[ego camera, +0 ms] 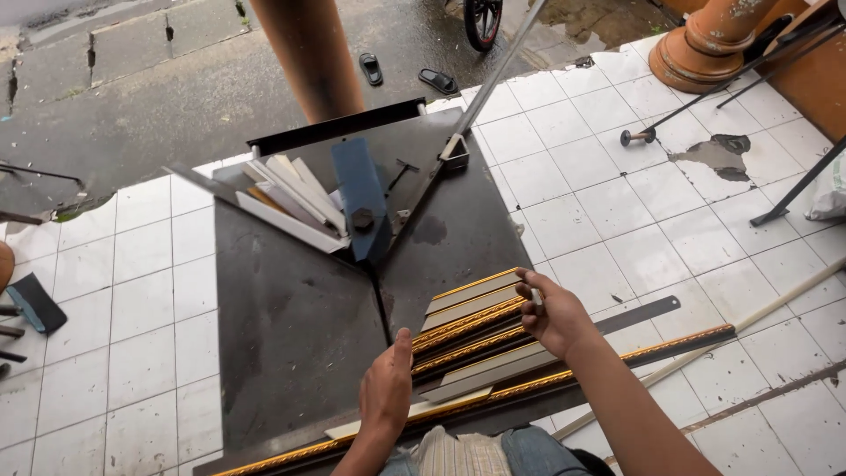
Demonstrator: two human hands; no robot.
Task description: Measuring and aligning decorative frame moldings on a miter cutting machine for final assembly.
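Several short frame moulding pieces (471,326), grey with gold ornamented edges, lie side by side on the right part of a dark metal cutter table (291,326). My right hand (551,313) rests on their right ends, fingers curled around the top pieces. My left hand (388,383) presses its fingers on the near left ends of the pieces, above a long pale strip (414,416). A long gold-edged moulding (652,353) runs under my right forearm to the right.
A blue cutter blade head (359,198) and a long metal lever (493,75) stand at the table's far end, beside several white moulding strips (291,203). Sandals (438,81), an orange pillar (308,53), a column base (705,44) and a white tiled floor surround the table.
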